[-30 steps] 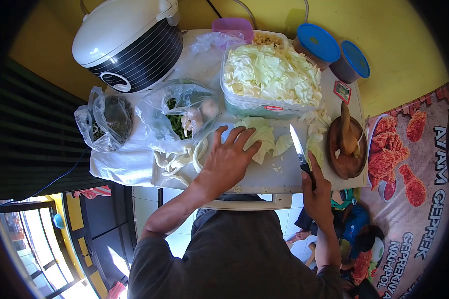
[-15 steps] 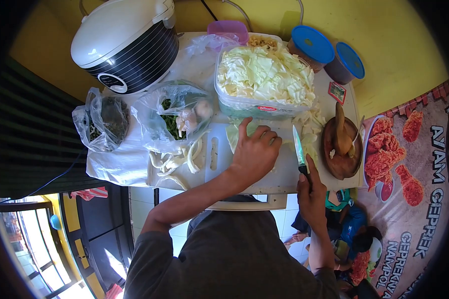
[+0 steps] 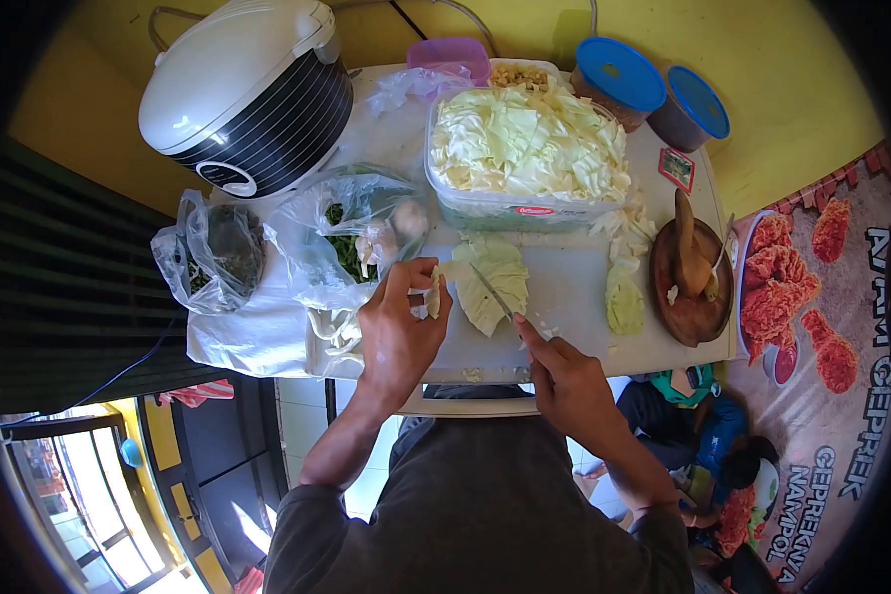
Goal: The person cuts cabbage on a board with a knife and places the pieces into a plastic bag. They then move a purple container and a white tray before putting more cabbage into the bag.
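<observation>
On the pale cutting board (image 3: 564, 342) lies a light-green cabbage leaf (image 3: 495, 267). My right hand (image 3: 572, 386) is wrapped round the handle of a knife (image 3: 492, 292), whose blade lies across the leaf, tip pointing up and left. To the left of the leaf, my left hand (image 3: 403, 332) has its fingers closed on a pale cabbage piece (image 3: 433, 297). Just beyond the board stands a clear plastic container (image 3: 525, 216) heaped with cut cabbage (image 3: 530, 139). Pale cabbage strips (image 3: 337, 332) sit left of my left hand, partly hidden by it.
At the back left is a rice cooker (image 3: 247, 109). Plastic bags hold greens (image 3: 208, 257) and garlic with green vegetables (image 3: 351, 233). A mortar with a pestle (image 3: 688, 307) stands at right, more cabbage (image 3: 625, 297) beside it. Blue-lidded tubs (image 3: 619, 74) are behind. People (image 3: 723, 445) sit beyond the table.
My left hand has moved left off the leaf and now grips a cabbage piece. My right hand has swung the knife left and over the leaf.
</observation>
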Demonstrator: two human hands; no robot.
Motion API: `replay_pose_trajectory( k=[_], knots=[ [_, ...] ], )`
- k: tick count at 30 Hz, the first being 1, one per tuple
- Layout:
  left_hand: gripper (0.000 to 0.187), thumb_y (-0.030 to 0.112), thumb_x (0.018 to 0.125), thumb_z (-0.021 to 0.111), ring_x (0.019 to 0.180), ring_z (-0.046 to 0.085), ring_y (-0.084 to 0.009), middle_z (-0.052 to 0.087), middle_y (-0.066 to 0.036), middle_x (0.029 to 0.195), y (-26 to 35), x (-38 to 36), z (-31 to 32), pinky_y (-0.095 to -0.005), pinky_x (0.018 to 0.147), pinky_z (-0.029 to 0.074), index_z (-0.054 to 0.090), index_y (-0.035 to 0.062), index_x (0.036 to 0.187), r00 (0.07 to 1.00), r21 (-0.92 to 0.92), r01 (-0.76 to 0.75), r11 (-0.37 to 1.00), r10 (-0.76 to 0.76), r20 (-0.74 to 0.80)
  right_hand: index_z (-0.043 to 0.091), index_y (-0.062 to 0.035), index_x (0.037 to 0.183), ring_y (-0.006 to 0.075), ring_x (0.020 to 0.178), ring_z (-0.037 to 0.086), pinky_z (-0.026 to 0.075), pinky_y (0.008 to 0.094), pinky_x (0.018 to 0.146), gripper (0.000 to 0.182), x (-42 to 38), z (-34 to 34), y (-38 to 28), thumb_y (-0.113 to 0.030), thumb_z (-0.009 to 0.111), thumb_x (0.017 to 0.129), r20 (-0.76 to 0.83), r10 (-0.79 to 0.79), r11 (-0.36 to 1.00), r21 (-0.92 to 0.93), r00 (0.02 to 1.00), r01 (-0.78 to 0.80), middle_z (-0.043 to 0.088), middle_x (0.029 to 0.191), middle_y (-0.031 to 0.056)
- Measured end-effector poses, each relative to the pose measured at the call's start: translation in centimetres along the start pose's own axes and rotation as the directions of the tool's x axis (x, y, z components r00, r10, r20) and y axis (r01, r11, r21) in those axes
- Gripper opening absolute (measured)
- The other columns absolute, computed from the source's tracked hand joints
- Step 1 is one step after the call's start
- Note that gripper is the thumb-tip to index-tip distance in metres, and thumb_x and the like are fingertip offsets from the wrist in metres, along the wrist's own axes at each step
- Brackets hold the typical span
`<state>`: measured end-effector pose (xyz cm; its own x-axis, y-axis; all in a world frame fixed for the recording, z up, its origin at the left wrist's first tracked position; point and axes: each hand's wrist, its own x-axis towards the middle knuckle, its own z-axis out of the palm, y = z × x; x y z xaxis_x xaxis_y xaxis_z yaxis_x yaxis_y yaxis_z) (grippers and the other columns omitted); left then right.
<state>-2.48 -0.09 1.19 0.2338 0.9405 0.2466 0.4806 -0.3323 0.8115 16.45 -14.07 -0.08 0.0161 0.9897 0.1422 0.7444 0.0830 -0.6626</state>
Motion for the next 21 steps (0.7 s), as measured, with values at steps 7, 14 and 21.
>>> replay_pose_trajectory(
  k=[7,14,21],
  knots=[
    [0.023,-0.005,0.091,0.072,0.095,0.075,-0.0238,0.072,-0.011,0.11,0.1,-0.4,1.5,-0.0366,0.079,0.066,0.067,0.0017,0.112,0.997,-0.008,-0.076,0.997,0.076,0.01,0.054,-0.0103,0.153,0.0371,0.066,0.066,0.054,0.0469,0.063,0.061,-1.7,-2.6,0.4,0.002,0.062,0.094,-0.022,0.209,0.958,-0.195,0.978,-0.209,0.064,0.081,0.018],
    [0.03,-0.008,0.082,0.078,0.102,0.072,-0.0284,0.068,-0.01,0.108,-1.2,-1.2,4.1,-0.0379,0.086,0.06,0.072,0.0063,0.108,0.947,-0.095,-0.298,0.95,0.307,0.1,0.057,-0.007,0.15,0.0345,0.068,0.066,0.053,0.0427,0.065,0.056,-3.4,-3.4,1.2,0.005,0.06,0.096,-0.193,0.221,0.961,-0.123,0.956,-0.247,0.066,0.082,0.0192],
    [0.034,-0.005,0.077,0.079,0.119,0.065,-0.0296,0.072,-0.007,0.117,-2.9,-4.0,1.2,-0.043,0.098,0.056,0.074,0.0051,0.109,0.825,0.062,-0.519,0.853,0.481,0.296,0.055,-0.0105,0.152,0.029,0.061,0.067,0.054,0.0399,0.058,0.062,-3.5,-1.5,0.3,0.004,0.065,0.093,-0.126,0.103,0.995,0.001,0.987,-0.104,0.065,0.079,0.0145]
  ],
)
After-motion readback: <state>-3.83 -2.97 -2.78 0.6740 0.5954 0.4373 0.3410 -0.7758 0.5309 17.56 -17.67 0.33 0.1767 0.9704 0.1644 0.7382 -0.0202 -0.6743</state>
